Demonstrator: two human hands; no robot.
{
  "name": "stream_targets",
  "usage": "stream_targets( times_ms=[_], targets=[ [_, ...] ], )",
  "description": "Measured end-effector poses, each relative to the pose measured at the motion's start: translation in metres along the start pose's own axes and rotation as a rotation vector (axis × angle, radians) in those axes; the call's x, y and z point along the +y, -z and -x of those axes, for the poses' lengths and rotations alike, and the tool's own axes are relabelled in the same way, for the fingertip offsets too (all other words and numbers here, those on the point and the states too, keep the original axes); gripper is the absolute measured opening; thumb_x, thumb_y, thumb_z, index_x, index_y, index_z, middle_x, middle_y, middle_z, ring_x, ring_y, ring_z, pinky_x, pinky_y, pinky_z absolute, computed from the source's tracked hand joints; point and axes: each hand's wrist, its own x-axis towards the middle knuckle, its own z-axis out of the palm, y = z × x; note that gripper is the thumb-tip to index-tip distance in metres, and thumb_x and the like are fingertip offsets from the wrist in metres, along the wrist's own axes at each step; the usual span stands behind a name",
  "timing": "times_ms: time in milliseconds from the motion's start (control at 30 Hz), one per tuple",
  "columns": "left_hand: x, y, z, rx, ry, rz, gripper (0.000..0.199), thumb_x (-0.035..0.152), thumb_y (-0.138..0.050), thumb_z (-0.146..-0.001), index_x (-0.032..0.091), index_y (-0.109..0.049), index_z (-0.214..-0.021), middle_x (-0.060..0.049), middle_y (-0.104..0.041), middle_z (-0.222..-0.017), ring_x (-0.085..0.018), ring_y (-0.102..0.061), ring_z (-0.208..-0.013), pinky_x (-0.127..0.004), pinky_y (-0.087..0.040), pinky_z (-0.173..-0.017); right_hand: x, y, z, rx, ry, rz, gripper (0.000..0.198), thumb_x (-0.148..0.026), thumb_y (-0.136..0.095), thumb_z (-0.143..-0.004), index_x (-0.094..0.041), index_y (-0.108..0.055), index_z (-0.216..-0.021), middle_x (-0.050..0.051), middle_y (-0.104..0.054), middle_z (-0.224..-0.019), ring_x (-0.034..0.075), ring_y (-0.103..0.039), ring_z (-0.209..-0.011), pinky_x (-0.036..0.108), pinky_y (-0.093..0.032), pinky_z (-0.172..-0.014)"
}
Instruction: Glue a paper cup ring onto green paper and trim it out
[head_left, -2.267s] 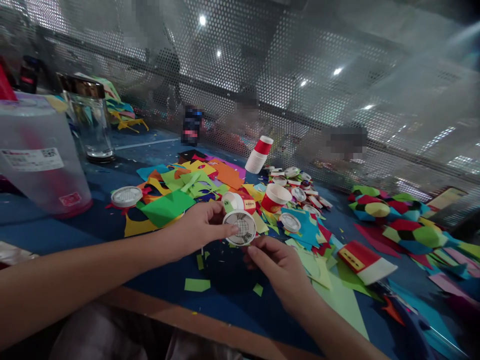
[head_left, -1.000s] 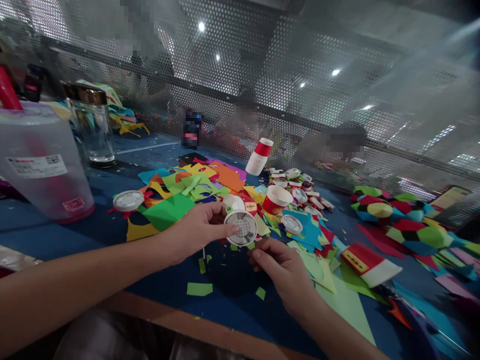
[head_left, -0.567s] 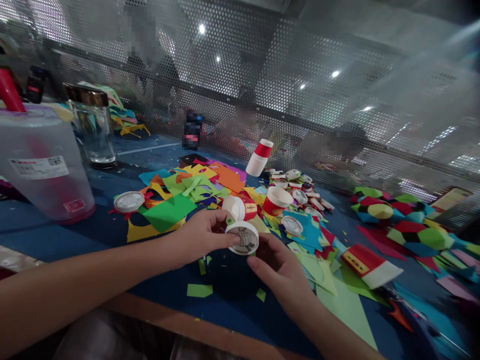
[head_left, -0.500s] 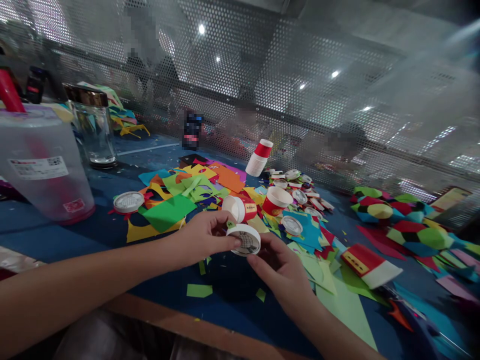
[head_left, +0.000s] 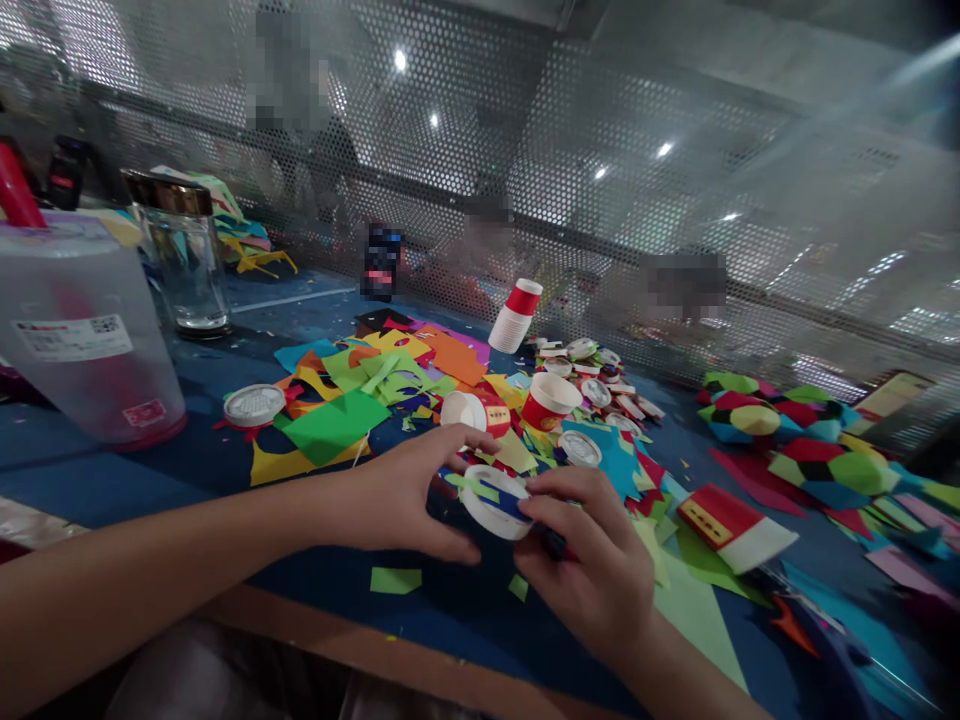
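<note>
The disc (head_left: 484, 515) is held tilted above the table (head_left: 450, 610) by the right hand (head_left: 600, 555), its rim pinched between fingers and thumb; the undersides of the disc and some right fingertips are hidden. A green strip (head_left: 484, 488) and a blue strip (head_left: 508, 502) are seen across its upper face, but how they are fixed cannot be made out. The left hand (head_left: 405, 495) is spread, thumb and forefinger parted around the disc's left side; whether contact is made by its other fingers cannot be told. Just beyond that forefinger, a fallen cup (head_left: 466, 412) is seen, and to its right an upright cup (head_left: 553, 405). Farther back, a heap of discs (head_left: 596, 390) is too crowded to be counted. The tumbler (head_left: 82, 300) is cut off at the left edge. At the lower right, a dark blue tool (head_left: 836, 640) is too blurred to be identified.
</note>
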Motion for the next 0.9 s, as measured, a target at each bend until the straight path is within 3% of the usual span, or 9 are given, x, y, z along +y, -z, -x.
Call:
stream_targets(
  times_ms=[67,200,367,500,600,700,833,900],
  targets=[
    [0.002,0.003,-0.001,-0.097,0.097,0.218,0.091,0.027,-0.085,-0.058,0.025,-0.036,-0.135,-0.011,-0.044,-0.141,-0.028,-0.05,-0.124,-0.041,-0.045,-0.095,0.001,0.005,0.002,-0.025,0.089,0.088,0.017,-0.004,-0.059,-0.081,-0.014,-0.059,-0.095,0.01,-0.058,-0.099,0.022,-0.056,-0.089,0.037,-0.049,-0.077],
    [0.006,0.004,-0.003,-0.137,0.195,0.46,0.069,0.044,-0.075,-0.071,0.02,-0.043,-0.127,-0.008,-0.058,-0.119,-0.022,-0.06,-0.103,-0.033,-0.047,-0.083,-0.002,0.014,0.003,-0.094,0.209,0.254,0.014,-0.007,-0.06,-0.086,-0.012,-0.062,-0.098,0.013,-0.059,-0.104,0.027,-0.056,-0.097,0.042,-0.049,-0.082],
    [0.008,0.001,-0.005,-0.038,0.218,0.445,0.049,0.031,-0.072,-0.069,0.018,-0.052,-0.112,-0.003,-0.063,-0.097,-0.016,-0.06,-0.086,-0.028,-0.047,-0.073,-0.007,0.012,-0.001,-0.099,0.326,0.395,0.016,-0.005,-0.062,-0.084,-0.015,-0.065,-0.096,0.01,-0.064,-0.099,0.025,-0.058,-0.095,0.039,-0.05,-0.08],
    [0.006,-0.001,-0.007,0.076,0.22,0.336,0.042,0.023,-0.068,-0.064,0.018,-0.055,-0.103,-0.003,-0.062,-0.096,-0.016,-0.059,-0.083,-0.027,-0.047,-0.068,-0.006,0.003,0.001,-0.11,0.269,0.316,0.022,-0.024,-0.065,-0.084,-0.013,-0.063,-0.103,0.012,-0.064,-0.101,0.028,-0.058,-0.096,0.041,-0.05,-0.08],
    [0.004,-0.001,-0.008,0.109,0.174,0.306,0.039,0.021,-0.065,-0.064,0.018,-0.055,-0.102,-0.003,-0.063,-0.097,-0.017,-0.06,-0.086,-0.027,-0.048,-0.069,-0.006,-0.002,0.002,-0.023,0.085,0.082,0.038,-0.032,-0.067,-0.081,-0.011,-0.057,-0.112,0.013,-0.063,-0.102,0.026,-0.059,-0.094,0.041,-0.051,-0.081],
    [0.003,-0.001,-0.007,0.114,0.084,0.235,0.036,0.019,-0.064,-0.067,0.018,-0.054,-0.102,-0.002,-0.064,-0.095,-0.016,-0.061,-0.087,-0.025,-0.046,-0.07,-0.008,-0.003,0.0,-0.044,-0.247,-0.095,0.038,-0.028,-0.066,-0.08,-0.017,-0.055,-0.114,0.009,-0.065,-0.098,0.021,-0.061,-0.085,0.033,-0.053,-0.071],
    [0.001,-0.002,-0.005,0.112,-0.015,0.114,0.032,0.02,-0.061,-0.074,0.018,-0.053,-0.105,-0.003,-0.066,-0.097,-0.016,-0.062,-0.088,-0.025,-0.046,-0.071,-0.011,-0.005,-0.005,-0.163,-0.733,-0.379,0.019,-0.035,-0.062,-0.08,-0.02,-0.063,-0.091,0.005,-0.066,-0.079,0.018,-0.06,-0.065,0.029,-0.05,-0.056],
    [0.0,-0.003,-0.003,0.119,-0.048,0.048,0.032,0.02,-0.06,-0.077,0.019,-0.053,-0.108,-0.003,-0.066,-0.098,-0.016,-0.062,-0.086,-0.025,-0.046,-0.069,-0.011,-0.006,-0.007,-0.218,-0.908,-0.5,0.021,-0.041,-0.061,-0.079,-0.019,-0.062,-0.079,0.003,-0.064,-0.068,0.017,-0.057,-0.057,0.028,-0.045,-0.051]
  ],
)
